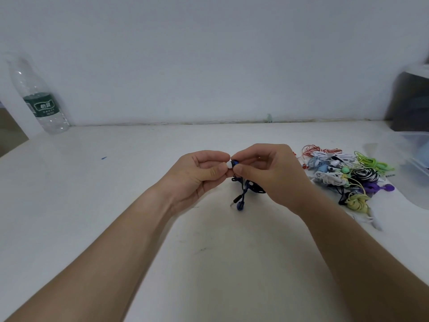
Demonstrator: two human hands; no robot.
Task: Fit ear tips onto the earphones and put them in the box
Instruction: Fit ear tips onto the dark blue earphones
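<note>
Above the middle of the white table, my left hand (200, 171) pinches a white ear tip (229, 164) between thumb and fingers. My right hand (269, 173) pinches a dark blue earbud (235, 162) that touches the tip. The blue earphone's cable (243, 189) hangs below my hands, bundled, with its jack and second earbud (239, 206) dangling just over the table. A clear plastic box (415, 149) stands at the right edge, partly out of view.
A pile of several coiled earphones (343, 175) in red, white, green, black, purple and yellow lies to the right of my hands. An empty water bottle (39, 98) stands at the back left by the wall. A dark container (408, 101) sits at the back right.
</note>
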